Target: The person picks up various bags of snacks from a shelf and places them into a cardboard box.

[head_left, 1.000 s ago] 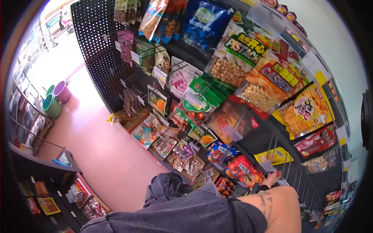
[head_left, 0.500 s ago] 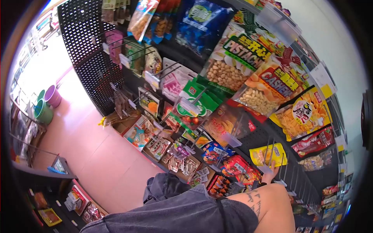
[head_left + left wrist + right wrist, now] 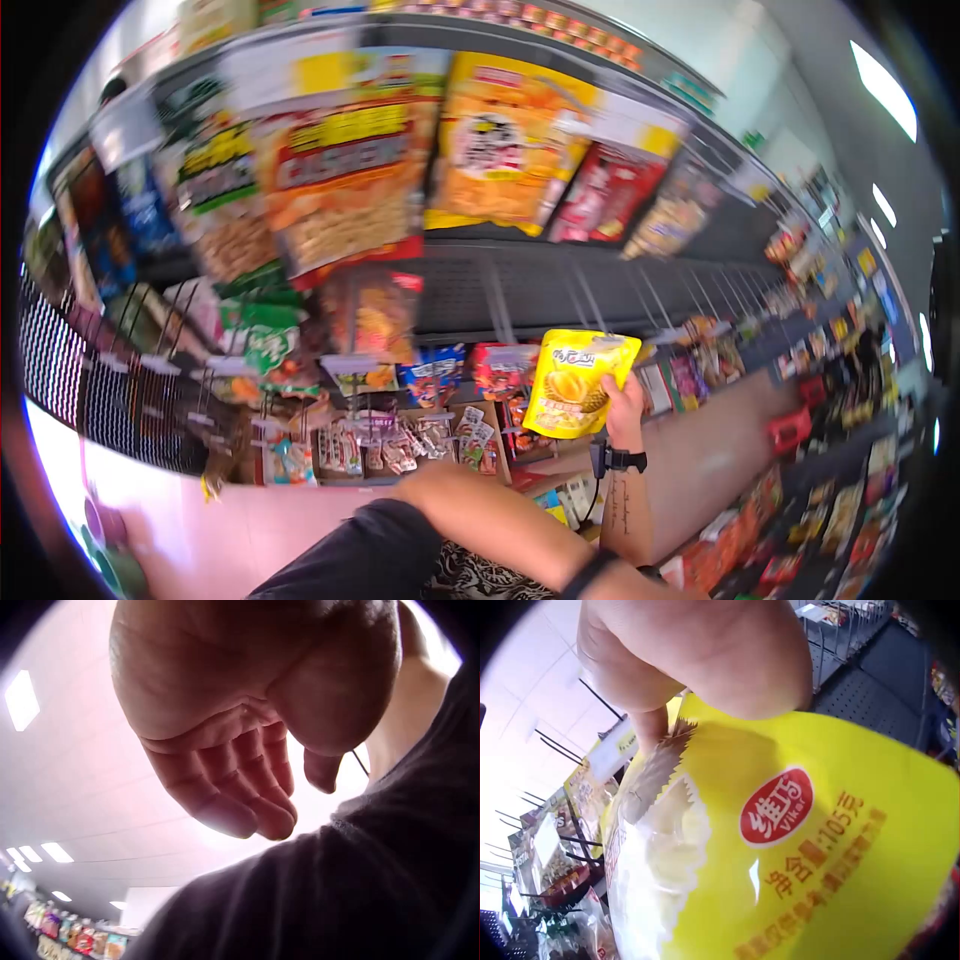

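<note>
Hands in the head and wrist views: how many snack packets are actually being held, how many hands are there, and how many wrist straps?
Glossy yellow plastic snack packet, gripped by the right hand: 1
Bare hands: 2, right hand and left hand, which holds nothing
Black wrist straps: 2, right wrist strap and left wrist strap
Total: 5

pink floor (image 3: 190,515) | black pegboard shelving (image 3: 540,280) | ceiling strip lights (image 3: 884,88) lit
</note>
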`<state>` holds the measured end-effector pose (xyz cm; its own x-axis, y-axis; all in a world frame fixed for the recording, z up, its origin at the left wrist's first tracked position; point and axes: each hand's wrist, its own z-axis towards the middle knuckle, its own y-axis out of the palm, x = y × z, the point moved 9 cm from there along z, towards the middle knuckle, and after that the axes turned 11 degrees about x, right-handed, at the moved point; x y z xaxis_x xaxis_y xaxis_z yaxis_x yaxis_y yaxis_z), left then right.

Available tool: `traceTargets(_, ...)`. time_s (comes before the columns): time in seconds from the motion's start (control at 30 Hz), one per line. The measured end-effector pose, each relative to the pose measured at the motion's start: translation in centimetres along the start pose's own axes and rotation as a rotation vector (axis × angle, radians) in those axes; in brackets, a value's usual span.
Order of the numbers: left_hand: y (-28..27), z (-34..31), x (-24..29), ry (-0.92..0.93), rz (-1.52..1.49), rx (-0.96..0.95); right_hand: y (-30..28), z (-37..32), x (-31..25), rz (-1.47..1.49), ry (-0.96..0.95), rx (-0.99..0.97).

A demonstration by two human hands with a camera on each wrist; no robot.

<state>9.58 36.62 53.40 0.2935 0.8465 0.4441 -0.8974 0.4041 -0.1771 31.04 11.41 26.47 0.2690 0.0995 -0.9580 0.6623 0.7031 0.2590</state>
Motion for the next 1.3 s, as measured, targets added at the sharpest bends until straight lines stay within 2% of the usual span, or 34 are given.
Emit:
traceTargets(0.03,-2.9,-2.0,-1.5,-0.061,0.104,0.078,0.4,-0.4,-1.2,-0.045,0.008,-0.004)
traceTargets(0.07,-4.0,-5.0,-4.2,-0.198,0.277,-0.062,1.3,-0.4,-2.3,-0.069,0.0,-0.055)
traceTargets(0.1,-6.5,-7.0,-4.8,-0.214,0.206,0.09,1.7,-0.8,-2.9,-0.095,-0.002,-0.104)
traceTargets(0.17,-10.4,-14.4,-8.5,-0.675,0.241,0.169,2.4,-1.4,-2.3,-0.14,0.049,-0.222)
traceTargets(0.2,-12.4,-20.2,-10.2,-1.06,0.234,0.345,1.6,-2.0,-1.9,-0.246,-0.023,-0.21)
traceTargets(0.23,-14.3,-23.9,-10.4,-0.993,0.371,0.494,-0.4,-2.5,0.4,-0.356,-0.021,-0.191)
traceTargets(0.27,-15.7,-28.4,-10.5,-1.09,0.554,0.572,-1.7,-3.6,0.9,-0.45,-0.051,-0.172)
traceTargets(0.3,-16.2,-33.3,-11.3,-1.316,0.596,0.595,-3.4,-5.5,1.8,-0.55,-0.05,-0.155)
traceTargets(0.33,-16.0,-38.0,-12.1,-1.331,0.521,0.835,-5.4,-7.6,3.0,-0.529,0.015,-0.122)
traceTargets(0.37,-16.0,-40.1,-12.6,-1.377,0.629,0.907,-7.3,-9.3,4.3,-0.507,0.071,-0.097)
traceTargets(0.4,-15.6,-41.5,-13.6,-1.442,0.781,0.885,-9.6,-11.2,7.3,-0.287,0.153,-0.032)
traceTargets(0.43,-14.5,-40.5,-15.2,-1.378,0.685,0.926,-11.1,-13.6,8.3,-0.285,0.205,-0.002)
traceTargets(0.5,-12.6,-37.1,-18.5,-1.193,0.52,0.975,-14.3,-16.7,8.6,-0.477,0.221,-0.004)
traceTargets(0.53,-11.5,-36.1,-20.6,-1.248,0.652,0.755,-16.4,-18.5,9.2,-0.585,0.254,0.001)
traceTargets(0.57,-10.8,-34.6,-22.5,-1.267,0.778,0.615,-18.0,-20.4,9.9,-0.578,0.277,0.018)
traceTargets(0.63,-8.7,-33.5,-26.4,-1.201,0.766,0.531,-22.5,-23.8,11.7,-0.196,0.434,0.298)
traceTargets(0.67,-7.6,-33.8,-28.0,-1.211,0.754,0.518,-23.8,-24.5,11.0,-0.249,0.371,0.329)
traceTargets(0.77,-4.6,-35.6,-33.0,-1.174,0.651,0.421,-27.5,-28.4,14.7,-0.413,0.417,0.391)
traceTargets(0.83,-3.1,-40.0,-36.3,-1.36,0.651,0.393,-28.8,-30.3,18.0,-0.346,0.45,0.44)
traceTargets(0.87,-2.9,-42.5,-37.1,-1.363,0.773,0.414,-30.1,-31.6,19.8,-0.533,0.529,0.513)
traceTargets(0.9,-2.2,-44.6,-37.6,-1.361,0.773,0.407,-31.7,-33.0,21.6,-0.723,0.608,0.581)
traceTargets(0.93,-2.5,-46.3,-37.8,-1.345,0.825,0.452,-33.3,-33.7,23.3,-0.997,0.623,0.564)
traceTargets(0.97,-3.6,-44.6,-37.2,-1.333,0.876,0.498,-33.7,-33.3,24.2,-0.992,0.619,0.562)
traceTargets(1.0,-3.0,-45.3,-36.4,-1.584,0.644,0.55,-33.9,-32.9,24.3,-1.114,0.532,0.57)
traceTargets(1.03,-3.2,-45.2,-35.5,-1.589,0.653,0.546,-33.5,-32.1,24.1,-1.231,0.439,0.579)
traceTargets(1.07,-2.8,-45.4,-34.4,-1.56,0.581,0.509,-32.3,-30.6,23.2,-1.293,0.485,0.479)
traceTargets(1.1,-2.5,-45.5,-33.2,-1.53,0.513,0.475,-32.1,-29.9,23.5,-1.28,0.473,0.473)
traceTargets(1.17,-2.5,-46.1,-30.4,-1.653,0.516,0.388,-30.1,-27.4,21.9,-1.745,0.048,0.358)
traceTargets(1.2,-0.9,-44.2,-29.3,-1.356,0.656,0.164,-30.2,-26.8,22.7,-1.75,-0.087,0.364)
traceTargets(1.23,-1.6,-47.5,-27.3,-1.46,0.667,0.289,-31.8,-24.5,25.3,-1.408,0.169,0.294)
traceTargets(1.27,-2.3,-51.0,-25.3,-1.554,0.676,0.429,-31.4,-23.7,26.0,-1.33,0.177,0.186)
traceTargets(1.3,-2.5,-50.3,-24.2,-1.616,0.65,0.465,-32.7,-23.7,29.3,-1.289,0.116,0.199)
